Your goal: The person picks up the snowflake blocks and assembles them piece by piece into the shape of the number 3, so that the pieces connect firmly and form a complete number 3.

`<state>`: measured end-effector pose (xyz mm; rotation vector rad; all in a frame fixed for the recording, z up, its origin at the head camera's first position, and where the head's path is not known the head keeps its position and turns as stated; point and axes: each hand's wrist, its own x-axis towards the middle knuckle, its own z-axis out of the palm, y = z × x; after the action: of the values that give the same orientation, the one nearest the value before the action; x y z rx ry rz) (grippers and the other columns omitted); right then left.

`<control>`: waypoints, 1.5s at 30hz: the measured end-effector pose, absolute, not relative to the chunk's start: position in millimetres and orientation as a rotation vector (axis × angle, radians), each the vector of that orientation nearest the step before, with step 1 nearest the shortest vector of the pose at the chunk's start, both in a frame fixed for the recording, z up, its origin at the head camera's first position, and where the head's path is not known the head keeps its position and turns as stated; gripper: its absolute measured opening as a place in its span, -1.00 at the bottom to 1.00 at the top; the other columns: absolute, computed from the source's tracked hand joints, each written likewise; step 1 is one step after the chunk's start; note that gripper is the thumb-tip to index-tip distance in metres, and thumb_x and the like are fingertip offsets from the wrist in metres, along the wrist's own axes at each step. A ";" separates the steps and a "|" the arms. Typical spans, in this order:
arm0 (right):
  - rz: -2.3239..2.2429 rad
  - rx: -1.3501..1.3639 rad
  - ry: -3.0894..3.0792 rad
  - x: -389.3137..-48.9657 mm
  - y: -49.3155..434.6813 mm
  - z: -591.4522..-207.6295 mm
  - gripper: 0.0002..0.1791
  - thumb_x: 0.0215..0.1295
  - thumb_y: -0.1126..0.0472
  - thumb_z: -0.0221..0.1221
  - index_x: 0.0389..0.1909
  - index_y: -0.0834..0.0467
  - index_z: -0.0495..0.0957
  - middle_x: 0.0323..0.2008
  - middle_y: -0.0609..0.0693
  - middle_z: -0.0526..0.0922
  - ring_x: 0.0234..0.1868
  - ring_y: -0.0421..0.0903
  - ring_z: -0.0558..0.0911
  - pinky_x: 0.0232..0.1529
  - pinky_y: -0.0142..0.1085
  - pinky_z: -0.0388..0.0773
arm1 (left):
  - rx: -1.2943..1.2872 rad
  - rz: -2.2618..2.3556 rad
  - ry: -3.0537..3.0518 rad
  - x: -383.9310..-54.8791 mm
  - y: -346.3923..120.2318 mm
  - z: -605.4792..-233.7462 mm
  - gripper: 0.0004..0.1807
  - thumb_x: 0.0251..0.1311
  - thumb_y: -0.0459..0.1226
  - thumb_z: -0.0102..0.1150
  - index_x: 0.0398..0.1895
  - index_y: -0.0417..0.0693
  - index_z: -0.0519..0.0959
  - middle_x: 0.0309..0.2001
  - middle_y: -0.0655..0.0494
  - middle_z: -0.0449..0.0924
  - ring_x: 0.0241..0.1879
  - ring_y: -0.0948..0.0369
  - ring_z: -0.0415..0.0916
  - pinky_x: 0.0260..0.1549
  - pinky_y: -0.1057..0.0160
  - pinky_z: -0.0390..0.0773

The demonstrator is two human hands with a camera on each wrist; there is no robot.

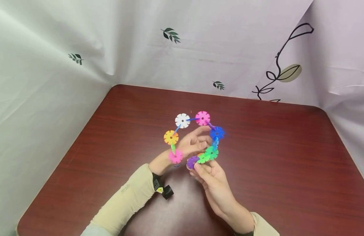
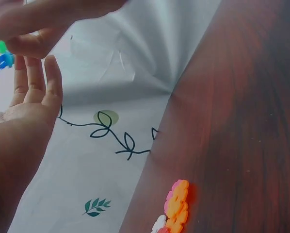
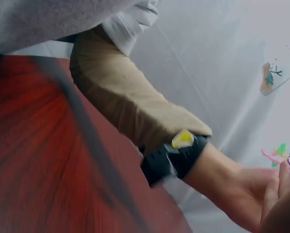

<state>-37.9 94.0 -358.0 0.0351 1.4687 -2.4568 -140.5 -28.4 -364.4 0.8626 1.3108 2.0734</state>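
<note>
A chain of colourful notched plastic discs (image 1: 182, 121) curves in an open loop above the table in the head view. My right hand (image 1: 212, 183) pinches the purple disc (image 1: 192, 162) at one end between thumb and fingers. Beside it sit the green discs (image 1: 211, 152). The loop's other end shows a pink disc (image 1: 175, 156) in front of my left wrist. Behind the loop is my left hand (image 1: 196, 142), palm showing and fingers loosely extended near the blue disc (image 1: 217, 133). The left wrist view shows its fingers (image 2: 36, 82) nearly straight; their contact with the chain is unclear.
Beneath the hands is a dark red wooden table (image 1: 288, 164). White curtains (image 1: 199, 49) with printed leaves enclose its back and sides. Orange and pink discs (image 2: 178, 206) show low in the left wrist view; whether they belong to the chain is unclear.
</note>
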 end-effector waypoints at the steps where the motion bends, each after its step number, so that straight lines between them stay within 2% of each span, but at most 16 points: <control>1: -2.462 0.036 1.449 -37.7 92.0 -358.3 -0.58 0.33 0.31 0.07 0.14 0.29 0.19 -0.25 -0.13 0.69 -0.18 -0.26 0.64 -0.03 -0.38 0.55 | 0.860 2.084 1.326 -141.0 -27.7 -364.6 -0.22 0.18 -0.05 0.16 0.27 -0.38 0.12 -0.03 -0.04 0.57 -0.16 0.33 0.52 -0.13 0.41 0.51; 5: -2.489 0.053 1.360 -36.0 85.1 -358.0 -0.58 0.33 0.32 0.08 0.13 0.30 0.19 -0.21 -0.08 0.67 -0.12 -0.21 0.64 0.00 -0.34 0.54 | 0.959 2.042 1.450 -142.2 -27.2 -363.0 -0.43 0.33 -0.26 0.01 0.24 -0.53 0.19 0.21 -0.37 0.31 -0.06 0.34 0.50 -0.07 0.39 0.50; 9: -2.499 0.077 1.303 -34.5 80.0 -356.8 -0.54 0.31 0.34 0.09 0.17 0.32 0.19 -0.10 -0.01 0.64 -0.05 -0.17 0.62 0.03 -0.31 0.51 | 0.945 2.011 1.563 -140.5 -26.7 -359.7 -0.61 0.30 -0.47 -0.07 0.11 -0.62 0.29 0.01 -0.55 0.40 -0.14 0.28 0.60 -0.12 0.31 0.57; 13: -2.473 0.037 1.305 -34.8 78.3 -357.3 -0.47 0.27 0.37 0.12 0.21 0.38 0.17 -0.04 0.03 0.61 0.00 -0.15 0.60 0.07 -0.29 0.49 | 0.889 1.992 1.574 -138.2 -25.4 -357.6 -0.71 0.25 -0.56 -0.11 -0.01 -0.69 0.33 -0.12 -0.56 0.47 -0.27 -0.17 0.63 -0.22 0.11 0.63; 16: -2.371 -0.047 1.372 -36.5 82.6 -360.2 -0.38 0.20 0.39 0.19 0.23 0.39 0.15 0.04 0.08 0.57 0.08 -0.12 0.56 0.11 -0.29 0.46 | 0.859 2.015 1.506 -138.0 -28.4 -356.8 -0.69 0.26 -0.55 -0.10 -0.01 -0.71 0.30 -0.18 -0.32 0.60 -0.24 -0.38 0.53 -0.21 0.02 0.62; 18: -2.241 -0.112 1.468 -40.0 90.1 -362.8 -0.36 0.14 0.39 0.24 0.21 0.38 0.18 0.08 0.13 0.53 0.12 -0.06 0.54 0.10 -0.27 0.47 | 0.848 2.044 1.459 -139.0 -33.8 -356.9 -0.64 0.27 -0.50 -0.07 0.00 -0.73 0.26 -0.28 -0.09 0.65 -0.26 -0.27 0.60 -0.22 0.08 0.63; 20: -2.067 -0.229 1.657 -47.8 102.1 -366.4 -0.42 0.11 0.35 0.29 0.13 0.37 0.29 0.04 0.21 0.55 0.06 0.02 0.58 0.01 -0.24 0.55 | 0.845 2.076 1.432 -141.9 -41.1 -357.4 -0.64 0.26 -0.44 -0.02 -0.03 -0.69 0.32 -0.35 0.12 0.65 -0.33 -0.03 0.66 -0.29 0.24 0.64; 22: -1.844 -0.373 1.960 -60.6 116.2 -368.9 -0.54 0.11 0.28 0.31 0.00 0.31 0.40 -0.10 0.19 0.62 -0.12 0.03 0.67 -0.18 -0.23 0.63 | 0.856 2.095 1.397 -146.1 -49.2 -358.5 -0.69 0.26 -0.34 0.08 -0.11 -0.51 0.48 -0.40 0.20 0.63 -0.42 0.25 0.61 -0.39 0.43 0.58; 24: -1.496 -0.540 2.404 -76.8 128.2 -371.0 -0.64 0.11 0.18 0.32 -0.13 0.26 0.49 -0.25 0.14 0.65 -0.30 -0.02 0.68 -0.33 -0.25 0.63 | 0.869 2.085 1.406 -148.9 -56.8 -358.1 -0.68 0.24 -0.32 0.10 -0.13 -0.51 0.50 -0.41 0.22 0.61 -0.45 0.37 0.50 -0.44 0.50 0.50; 27: -0.907 -0.586 2.859 -102.4 135.4 -375.4 -0.61 0.13 0.04 0.30 -0.11 0.18 0.52 -0.34 0.02 0.59 -0.41 -0.10 0.58 -0.43 -0.24 0.56 | 0.844 2.040 1.409 -148.6 -65.4 -355.5 -0.50 0.23 -0.20 0.16 -0.12 -0.62 0.42 -0.41 0.20 0.59 -0.43 0.37 0.49 -0.40 0.49 0.52; 29: -0.609 -0.598 2.963 -115.4 134.3 -381.1 -0.54 0.10 -0.04 0.31 -0.10 0.17 0.51 -0.36 0.02 0.50 -0.39 -0.08 0.51 -0.44 -0.21 0.51 | 0.840 1.997 1.392 -146.8 -67.6 -354.4 -0.40 0.30 -0.25 0.05 -0.05 -0.81 0.19 -0.35 0.18 0.61 -0.33 0.31 0.56 -0.25 0.40 0.59; 32: -0.434 -0.663 2.974 -128.5 130.3 -392.0 -0.49 0.04 -0.11 0.33 -0.17 0.19 0.49 -0.43 0.03 0.39 -0.42 -0.03 0.48 -0.50 -0.18 0.50 | 0.870 1.962 1.374 -145.8 -70.1 -356.5 -0.44 0.33 -0.32 -0.06 -0.03 -0.84 0.11 -0.29 0.16 0.63 -0.24 0.28 0.59 -0.17 0.33 0.60; 35: -0.433 -0.720 2.981 -136.2 127.1 -398.3 -0.52 0.00 -0.04 0.37 -0.23 0.21 0.48 -0.46 0.04 0.38 -0.47 -0.03 0.48 -0.52 -0.16 0.50 | 0.980 1.930 1.369 -146.6 -72.3 -358.0 -0.55 0.36 -0.38 -0.18 -0.05 -0.82 0.13 -0.27 -0.08 0.65 -0.20 0.20 0.62 -0.14 0.27 0.59; 38: -0.483 -0.705 2.953 -143.5 124.6 -400.0 -0.53 -0.03 0.03 0.41 -0.23 0.24 0.49 -0.48 0.01 0.41 -0.48 -0.06 0.46 -0.49 -0.18 0.48 | 1.047 1.908 1.413 -147.0 -75.7 -356.8 -0.54 0.39 -0.31 -0.14 -0.06 -0.75 0.20 -0.30 -0.34 0.61 -0.26 0.17 0.65 -0.20 0.28 0.61; 39: -0.512 -0.679 2.933 -145.8 124.1 -400.2 -0.55 -0.05 0.05 0.42 -0.26 0.23 0.49 -0.50 0.00 0.41 -0.49 -0.07 0.45 -0.49 -0.21 0.47 | 1.049 1.906 1.445 -146.7 -76.8 -355.9 -0.53 0.40 -0.28 -0.12 -0.07 -0.72 0.23 -0.33 -0.35 0.60 -0.36 0.21 0.64 -0.30 0.34 0.61; 45: -0.822 -0.741 2.822 -146.7 131.7 -401.5 -0.67 -0.05 0.15 0.43 -0.57 0.15 0.42 -0.68 -0.12 0.41 -0.63 -0.25 0.39 -0.58 -0.44 0.32 | 0.930 1.914 1.675 -141.5 -77.7 -350.4 -0.53 0.32 -0.26 0.03 -0.06 -0.66 0.32 -0.41 -0.10 0.63 -0.58 0.39 0.39 -0.58 0.49 0.40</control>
<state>-146.7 131.7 -401.5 -0.7406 2.8217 -0.8223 -141.5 -77.7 -350.4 0.9303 1.6747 1.9142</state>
